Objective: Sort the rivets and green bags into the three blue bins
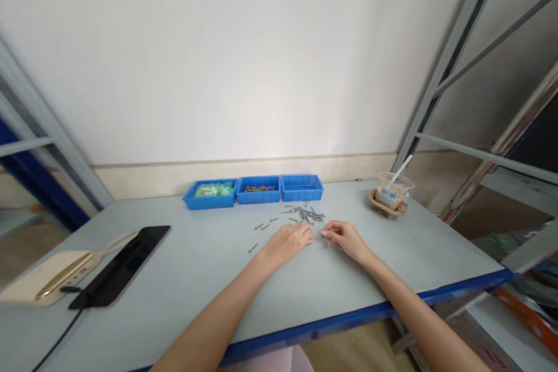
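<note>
My left hand [288, 243] lies palm down on the grey table, its fingertips just below a loose pile of dark metal screws [307, 214]. A few stray screws [261, 226] lie to the left of the pile, in front of the bins. My right hand [344, 238] rests beside the left, its fingertips pointing toward it with a narrow gap between them. Neither hand shows a held screw, but the fingers are too small in view to be sure. Behind the pile stand several blue plastic bins: one of green-and-white parts [210, 195], one of screws [258, 190], and one [302, 188] with little visible inside.
At the left of the grey table [196, 261] lie a black tablet [120, 266] and a cream bag with a strap [47, 278]. A clear plastic cup with a straw [391, 192] sits in a cardboard holder at the back right. Metal shelving stands beyond the table's right side.
</note>
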Demonstrator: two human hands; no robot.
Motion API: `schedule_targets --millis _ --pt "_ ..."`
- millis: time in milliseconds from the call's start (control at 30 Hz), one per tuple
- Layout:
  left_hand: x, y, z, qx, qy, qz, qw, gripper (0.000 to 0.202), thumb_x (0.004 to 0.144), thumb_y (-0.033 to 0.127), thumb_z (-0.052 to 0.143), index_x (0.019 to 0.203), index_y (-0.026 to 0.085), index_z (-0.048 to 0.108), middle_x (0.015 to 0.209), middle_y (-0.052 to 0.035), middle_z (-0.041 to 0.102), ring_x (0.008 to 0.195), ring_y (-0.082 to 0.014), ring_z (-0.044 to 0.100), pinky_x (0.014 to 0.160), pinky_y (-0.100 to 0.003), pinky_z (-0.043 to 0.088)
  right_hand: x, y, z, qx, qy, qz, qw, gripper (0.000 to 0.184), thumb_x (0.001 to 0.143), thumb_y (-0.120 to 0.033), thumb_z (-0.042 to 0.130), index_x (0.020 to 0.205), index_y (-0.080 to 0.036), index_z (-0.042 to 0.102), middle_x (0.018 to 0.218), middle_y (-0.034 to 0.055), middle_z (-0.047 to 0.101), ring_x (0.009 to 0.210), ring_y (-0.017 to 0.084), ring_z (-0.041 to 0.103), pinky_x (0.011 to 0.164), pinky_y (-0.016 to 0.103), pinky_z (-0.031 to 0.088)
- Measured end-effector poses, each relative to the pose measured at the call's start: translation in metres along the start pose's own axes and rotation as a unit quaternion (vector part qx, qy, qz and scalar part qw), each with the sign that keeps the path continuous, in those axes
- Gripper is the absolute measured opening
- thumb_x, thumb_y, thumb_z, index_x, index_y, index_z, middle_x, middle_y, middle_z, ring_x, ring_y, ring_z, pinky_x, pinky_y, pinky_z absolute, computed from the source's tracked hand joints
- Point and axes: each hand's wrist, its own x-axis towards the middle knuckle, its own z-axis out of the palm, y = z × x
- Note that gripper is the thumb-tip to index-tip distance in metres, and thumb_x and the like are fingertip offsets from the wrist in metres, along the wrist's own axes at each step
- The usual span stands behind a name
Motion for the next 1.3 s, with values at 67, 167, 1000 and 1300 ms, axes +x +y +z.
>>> schedule_targets --millis 67,167,1000,1300 --pt "-0.003 -0.005 0.002 -0.002 0.014 -0.026 1.0 0.033 0.095 0.03 0.03 0.083 0.013 0.056 0.082 -0.0078 0.059 0.073 -0.0194 0.06 0.063 -0.029 0.046 0.018 -0.006 0.013 0.047 -0.016 -0.003 0.999 0.028 0.074 -0.044 0.055 0.07 -0.017 0.058 0.052 -0.0031 0.057 0.035 0.006 0.035 0.038 0.02 0.027" --pt "-0.008 -0.016 0.001 -0.023 0.043 -0.089 0.995 0.032 0.096 0.033 0.03 0.089 0.014 0.055 0.081 -0.0069 0.06 0.074 -0.0192 0.06 0.065 -0.029 0.046 0.036 -0.011 0.023 0.062 -0.017 -0.011 0.998 0.031 0.073 -0.047 0.057 0.067 -0.017 0.057 0.052 -0.003 0.057 0.033 0.006 0.035 0.036 0.019 0.027" --pt "-0.015 -0.031 0.001 -0.123 0.045 -0.149 0.98 0.019 0.094 0.027 0.039 0.099 0.019 0.055 0.084 -0.0021 0.067 0.074 -0.0159 0.064 0.064 -0.023 0.045 0.04 -0.024 0.023 -0.04 -0.049 -0.076 0.995 0.031 0.081 -0.036 0.052 0.063 -0.016 0.066 0.059 -0.0001 0.062 0.056 0.013 0.052 0.057 0.024 0.039" --pt "-0.019 -0.034 0.0 -0.058 0.144 -0.124 0.98 0.035 0.096 0.026 0.03 0.08 0.017 0.059 0.069 -0.0017 0.065 0.063 -0.0144 0.062 0.059 -0.023 0.045 0.041 -0.027 0.02 -0.227 0.005 -0.223 0.948 0.025 0.088 -0.035 0.048 0.084 -0.021 0.069 0.083 0.0041 0.071 0.071 0.018 0.063 0.069 0.028 0.043"
